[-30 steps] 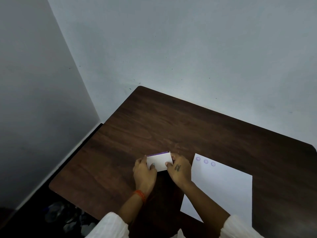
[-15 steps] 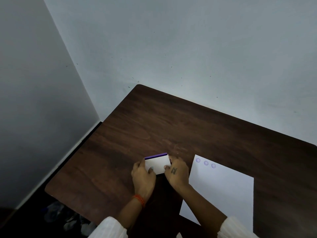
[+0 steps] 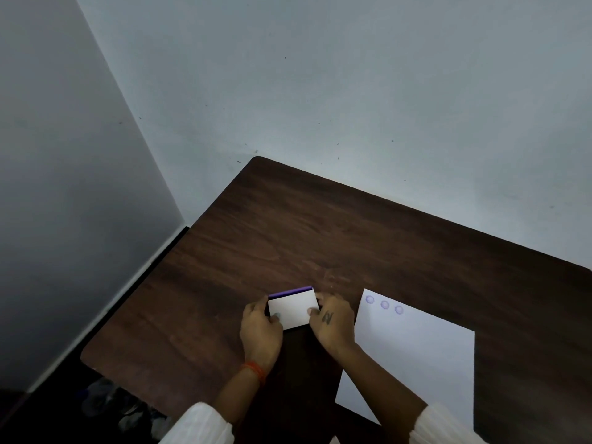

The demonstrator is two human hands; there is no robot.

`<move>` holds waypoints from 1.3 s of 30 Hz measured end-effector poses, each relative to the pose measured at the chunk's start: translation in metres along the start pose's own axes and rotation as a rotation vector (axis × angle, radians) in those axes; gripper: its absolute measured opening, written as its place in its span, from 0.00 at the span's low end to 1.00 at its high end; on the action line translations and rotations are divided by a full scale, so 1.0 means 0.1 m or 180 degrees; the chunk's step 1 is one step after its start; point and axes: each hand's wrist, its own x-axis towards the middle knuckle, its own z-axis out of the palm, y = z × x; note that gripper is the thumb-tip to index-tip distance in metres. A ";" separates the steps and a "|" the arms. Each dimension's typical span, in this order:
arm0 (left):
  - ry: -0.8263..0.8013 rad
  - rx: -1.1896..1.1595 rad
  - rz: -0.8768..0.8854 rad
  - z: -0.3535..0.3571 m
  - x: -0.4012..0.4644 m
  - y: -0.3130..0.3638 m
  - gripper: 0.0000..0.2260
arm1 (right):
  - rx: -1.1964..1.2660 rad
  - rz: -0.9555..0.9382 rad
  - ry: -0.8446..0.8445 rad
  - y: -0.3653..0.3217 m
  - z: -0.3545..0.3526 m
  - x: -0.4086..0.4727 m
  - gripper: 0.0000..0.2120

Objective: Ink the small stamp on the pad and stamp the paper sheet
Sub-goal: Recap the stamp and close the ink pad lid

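I am seeing both hands gripping one small white box with a purple top edge, the ink pad (image 3: pixel 293 308), between them on the table (image 3: pixel 320 238): the left hand (image 3: pixel 261 331) is clasping its left side with the thumb lying on the white face, and the right hand (image 3: pixel 333 325) is clasping its right side, thumb likewise on the face. The pad is sitting just left of the paper sheet (image 3: pixel 413 357), apart from it, and the right forearm is crossing the sheet's near left corner. Compared with half a second ago, the hands and pad are sitting in nearly the same spot and the grip looks unchanged. I am counting one pad, one sheet, and three round purple stamp marks (image 3: pixel 384 304) in a row along the sheet's far edge. I cannot pick out the small stamp itself.
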 end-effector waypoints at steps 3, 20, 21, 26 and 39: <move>-0.0001 0.0051 0.0026 0.01 -0.01 0.01 0.20 | 0.0038 0.0056 0.0077 0.00 0.01 0.00 0.15; 0.0042 -0.0039 -0.0097 0.02 0.03 0.00 0.17 | 0.0028 0.0180 0.0066 0.03 0.02 0.07 0.13; 0.0057 -0.0069 -0.0089 0.02 0.04 -0.01 0.17 | 0.0024 0.0176 0.0065 0.03 0.03 0.07 0.13; 0.0106 -0.0185 -0.0057 0.00 0.06 -0.04 0.15 | 0.0004 0.0114 0.0089 0.05 0.03 0.08 0.13; -0.0113 -0.0302 0.0005 -0.09 0.18 -0.08 0.11 | -0.0019 0.0080 0.0034 0.04 0.00 0.17 0.09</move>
